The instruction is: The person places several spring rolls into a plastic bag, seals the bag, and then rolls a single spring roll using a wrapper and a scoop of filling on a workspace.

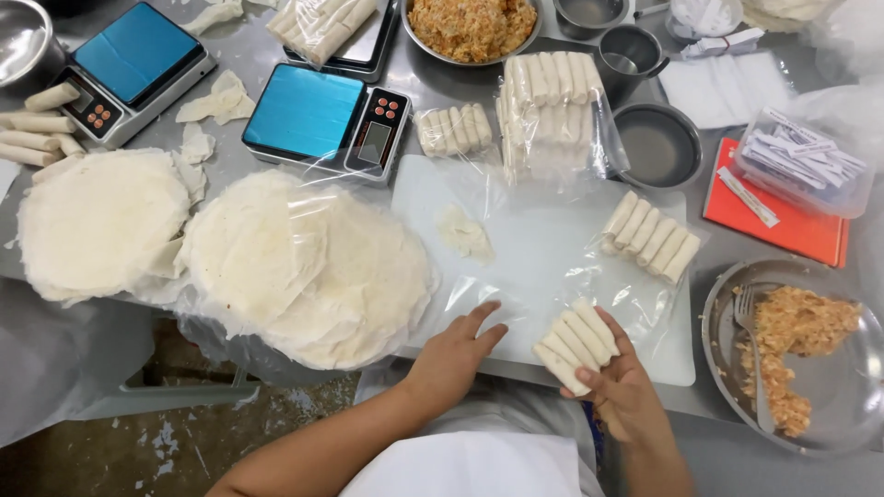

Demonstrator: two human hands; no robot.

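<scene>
At cutting board [543, 267] near edge: right hand [619, 391] grips rolls [575, 342]; left hand [453, 354] flat, released.

White board [543, 248] lies open midway (rolls [650, 236] right, wrapper stack [313, 262] left).

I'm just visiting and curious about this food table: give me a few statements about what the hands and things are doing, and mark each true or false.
1. The right hand holds a row of white rolls. True.
2. The left hand grips a fork. False: it rests open on a clear plastic bag; the fork lies in the metal plate of filling.
3. Two blue-topped scales stand on the table. True.
4. The white cutting board holds no rolls. False: a row of six rolls lies on it.
5. The round wrapper stack lies under plastic film. True.
</scene>
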